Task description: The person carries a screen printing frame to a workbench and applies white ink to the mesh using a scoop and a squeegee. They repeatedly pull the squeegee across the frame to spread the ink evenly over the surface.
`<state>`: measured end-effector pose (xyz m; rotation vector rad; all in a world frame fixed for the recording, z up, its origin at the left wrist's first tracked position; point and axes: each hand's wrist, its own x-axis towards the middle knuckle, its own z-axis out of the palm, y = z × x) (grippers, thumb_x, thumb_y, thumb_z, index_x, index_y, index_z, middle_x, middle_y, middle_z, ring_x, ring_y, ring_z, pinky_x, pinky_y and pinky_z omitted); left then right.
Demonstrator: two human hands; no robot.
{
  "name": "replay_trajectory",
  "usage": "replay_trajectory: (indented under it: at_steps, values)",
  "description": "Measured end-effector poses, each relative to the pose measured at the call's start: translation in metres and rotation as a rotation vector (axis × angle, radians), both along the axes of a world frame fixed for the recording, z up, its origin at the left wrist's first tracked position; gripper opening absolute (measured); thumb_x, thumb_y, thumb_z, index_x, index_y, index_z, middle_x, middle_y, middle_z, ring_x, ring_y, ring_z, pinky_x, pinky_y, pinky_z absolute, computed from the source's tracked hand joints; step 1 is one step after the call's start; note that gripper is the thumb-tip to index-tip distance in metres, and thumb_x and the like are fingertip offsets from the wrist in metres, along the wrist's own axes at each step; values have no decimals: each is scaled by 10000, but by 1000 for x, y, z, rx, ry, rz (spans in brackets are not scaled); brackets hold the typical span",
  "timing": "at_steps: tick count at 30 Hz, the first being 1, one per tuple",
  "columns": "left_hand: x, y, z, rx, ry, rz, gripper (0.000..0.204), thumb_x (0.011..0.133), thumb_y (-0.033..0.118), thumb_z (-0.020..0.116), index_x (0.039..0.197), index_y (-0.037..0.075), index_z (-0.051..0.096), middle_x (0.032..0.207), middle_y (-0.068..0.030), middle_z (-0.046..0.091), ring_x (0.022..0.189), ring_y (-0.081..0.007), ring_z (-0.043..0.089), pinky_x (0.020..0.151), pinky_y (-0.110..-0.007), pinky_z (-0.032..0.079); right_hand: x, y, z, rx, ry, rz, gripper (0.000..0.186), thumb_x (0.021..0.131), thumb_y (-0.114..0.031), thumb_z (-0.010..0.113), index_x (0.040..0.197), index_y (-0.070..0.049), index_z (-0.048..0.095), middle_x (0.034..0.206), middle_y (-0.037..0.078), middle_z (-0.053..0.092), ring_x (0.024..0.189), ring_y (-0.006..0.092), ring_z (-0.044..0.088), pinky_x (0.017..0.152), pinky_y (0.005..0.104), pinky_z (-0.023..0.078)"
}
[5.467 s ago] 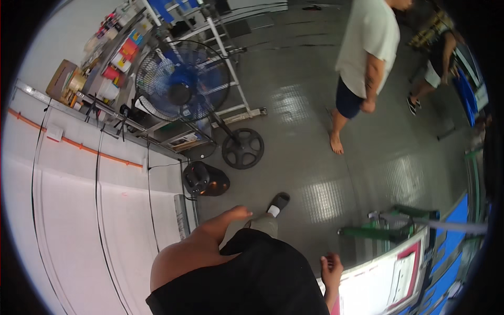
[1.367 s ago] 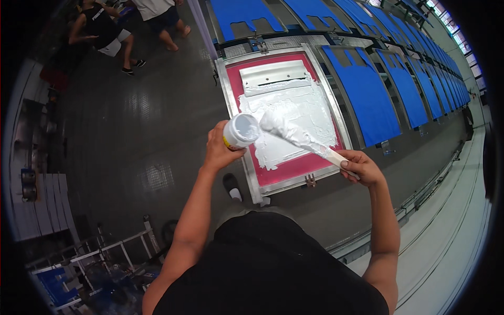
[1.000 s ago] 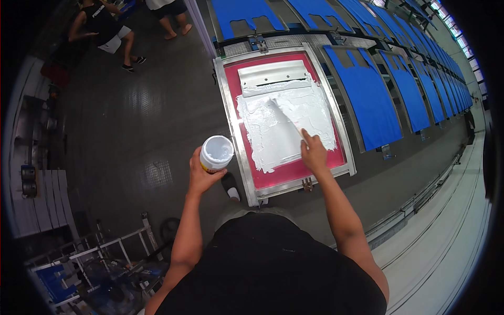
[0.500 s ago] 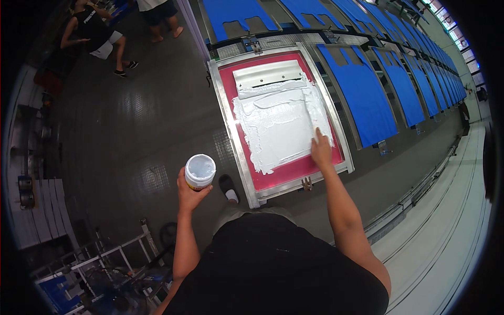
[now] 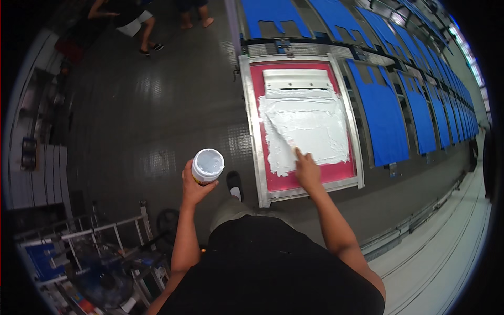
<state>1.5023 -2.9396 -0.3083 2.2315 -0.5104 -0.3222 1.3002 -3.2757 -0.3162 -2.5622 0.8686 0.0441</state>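
Note:
My left hand [image 5: 195,190] grips a white tub [image 5: 208,164], its mouth facing up and its inside coated with white ink. At the screen-printing frame [image 5: 253,136], my right hand [image 5: 307,170] is closed on the handle end of a thin ink-coated spatula [image 5: 282,135]. The spatula slants forward and left across a thick spread of white ink [image 5: 310,122] on the pink-red mesh [image 5: 283,184]. White covers the tool, so its outline is hard to make out. A pale metal squeegee [image 5: 296,79] lies across the far end of the frame.
Blue cut fabric pieces [image 5: 380,115] lie on boards in long rows to the right and beyond the frame. Two people [image 5: 139,23] are at the far left. A metal rack [image 5: 105,228] and a fan [image 5: 102,278] stand at the lower left.
My right hand and the spatula have moved from the right side of the ink toward its left and middle. My left hand still holds the tub. The whole view has shifted.

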Motion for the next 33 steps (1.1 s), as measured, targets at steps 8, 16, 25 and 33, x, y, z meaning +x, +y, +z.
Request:
replay_trajectory:
  at_steps: [8,16,25,33]
  values:
    - [56,46,-5,108,-115,-61,957,533,246,876,1351,140,390,1360,-127,462,1276,-385,406,1013,-516,380,-14,3,144,246,-232,146,415,816,42,629,1223,-34,597,898,109,568,823,199,556,743,271,448]
    - [162,121,-21,2,-291,-104,903,512,233,850,1312,158,437,1328,-94,504,1248,-354,445,982,-523,381,186,134,205,336,15,528,378,784,6,644,1156,-60,641,806,119,547,628,254,522,593,333,428]
    - [216,265,36,-266,-293,109,923,527,245,859,1326,132,412,1300,-101,488,1219,-342,452,985,-520,371,425,380,237,5,33,1180,496,716,-58,696,1203,-53,599,1052,204,634,887,392,625,769,436,501]
    - [267,465,10,-667,-331,1014,879,567,200,868,1314,26,438,1261,-153,529,1204,-280,510,1039,-404,396,602,465,151,764,-109,1069,609,892,-340,675,1369,-26,463,1099,70,609,880,150,576,741,268,474]
